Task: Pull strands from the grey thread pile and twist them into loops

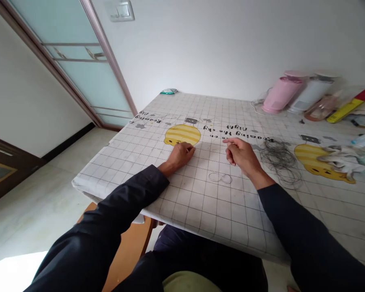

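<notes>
My left hand (181, 156) rests on the tablecloth at the lower edge of a printed yellow striped balloon (182, 134). Its fingers are curled in, thumb against the index finger; whatever they pinch is too small or hidden to name. To the right, my right hand (243, 156) hovers just over the cloth, index finger stretched out to the left and the other fingers bent, with nothing visible in it. Between and below the hands lies a thin wire loop (220, 177) twisted like a figure eight. A loose tangle of thin dark wire (280, 160) sits right of my right hand.
Along the wall at the right stand a pink cylinder (282, 93), a white cylinder (312, 93), a clear bottle (319, 108) and a long yellow-and-red box (351, 107). A crumpled cloth (348, 160) lies at the right. A small green-and-white packet (168, 91) is at the far corner.
</notes>
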`<state>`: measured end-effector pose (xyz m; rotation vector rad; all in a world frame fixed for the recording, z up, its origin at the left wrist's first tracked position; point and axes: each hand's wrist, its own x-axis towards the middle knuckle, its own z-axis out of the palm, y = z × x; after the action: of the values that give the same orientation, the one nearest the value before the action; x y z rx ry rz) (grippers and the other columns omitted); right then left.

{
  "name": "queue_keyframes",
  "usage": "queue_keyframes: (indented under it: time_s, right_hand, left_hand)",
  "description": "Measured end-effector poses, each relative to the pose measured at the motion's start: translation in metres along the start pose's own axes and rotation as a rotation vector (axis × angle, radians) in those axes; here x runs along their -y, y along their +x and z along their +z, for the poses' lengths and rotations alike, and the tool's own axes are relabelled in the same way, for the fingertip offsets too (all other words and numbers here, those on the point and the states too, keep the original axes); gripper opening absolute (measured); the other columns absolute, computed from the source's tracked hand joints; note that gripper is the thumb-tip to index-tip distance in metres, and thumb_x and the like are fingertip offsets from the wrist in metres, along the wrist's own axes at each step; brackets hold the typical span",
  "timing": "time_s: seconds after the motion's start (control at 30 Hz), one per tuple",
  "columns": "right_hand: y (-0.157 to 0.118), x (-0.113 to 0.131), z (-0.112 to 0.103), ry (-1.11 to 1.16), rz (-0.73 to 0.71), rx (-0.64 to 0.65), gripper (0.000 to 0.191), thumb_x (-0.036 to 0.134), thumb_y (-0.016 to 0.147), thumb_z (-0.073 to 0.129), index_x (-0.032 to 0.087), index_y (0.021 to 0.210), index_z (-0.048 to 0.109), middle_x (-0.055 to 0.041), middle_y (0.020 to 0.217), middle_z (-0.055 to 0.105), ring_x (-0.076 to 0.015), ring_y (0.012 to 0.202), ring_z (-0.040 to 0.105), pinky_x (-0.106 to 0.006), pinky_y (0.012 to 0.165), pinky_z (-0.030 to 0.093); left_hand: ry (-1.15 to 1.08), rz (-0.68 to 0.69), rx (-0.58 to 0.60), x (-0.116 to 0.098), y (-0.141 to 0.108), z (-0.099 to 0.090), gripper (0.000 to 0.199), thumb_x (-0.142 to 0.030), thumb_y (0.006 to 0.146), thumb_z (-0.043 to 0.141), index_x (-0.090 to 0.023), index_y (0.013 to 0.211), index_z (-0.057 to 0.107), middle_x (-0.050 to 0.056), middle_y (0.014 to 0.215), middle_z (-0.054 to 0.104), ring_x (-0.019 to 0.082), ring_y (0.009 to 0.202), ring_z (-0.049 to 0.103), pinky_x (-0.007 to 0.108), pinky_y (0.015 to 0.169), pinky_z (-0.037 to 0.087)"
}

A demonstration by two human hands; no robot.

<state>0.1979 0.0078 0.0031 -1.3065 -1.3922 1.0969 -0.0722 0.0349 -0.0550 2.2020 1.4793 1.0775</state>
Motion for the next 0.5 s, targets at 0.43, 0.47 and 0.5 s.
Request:
queue_keyframes:
  time_s: [0.43, 0.47, 0.5]
  right_hand:
    - [0.142, 0.011, 0.131, -0.024, 0.320, -0.067, 0.010, 0.015, 0.103, 0.073, 0.018, 0.099, 0.065, 0.0016, 0.059, 0.062, -0.0095, 0.041, 0.054, -0.017, 0.038, 0.038]
    - [0.148, 0.009, 0.137, -0.033, 0.324, -0.069, 0.012, 0.016, 0.103, 0.075, 0.019, 0.100, 0.064, 0.0019, 0.059, 0.062, -0.0099, 0.041, 0.054, -0.017, 0.038, 0.038]
    - [0.154, 0.007, 0.142, -0.043, 0.327, -0.068, 0.012, 0.018, 0.103, 0.076, 0.019, 0.101, 0.064, 0.0021, 0.059, 0.061, -0.0102, 0.041, 0.055, -0.017, 0.039, 0.038]
  left_hand:
    - [0.105, -0.048, 0.216, -0.014, -0.009, 0.001, 0.020, -0.024, 0.107, 0.062, -0.015, 0.100, 0.079, 0.011, 0.102, 0.075, 0.023, 0.084, 0.069, 0.035, 0.075, 0.051]
    - [0.117, -0.048, 0.227, -0.015, -0.009, 0.001, 0.019, -0.025, 0.107, 0.062, -0.015, 0.103, 0.079, 0.011, 0.104, 0.075, 0.023, 0.085, 0.070, 0.035, 0.075, 0.051]
    - [0.126, -0.047, 0.239, -0.016, -0.009, 0.001, 0.019, -0.026, 0.107, 0.063, -0.015, 0.105, 0.078, 0.012, 0.106, 0.075, 0.024, 0.087, 0.070, 0.035, 0.075, 0.051]
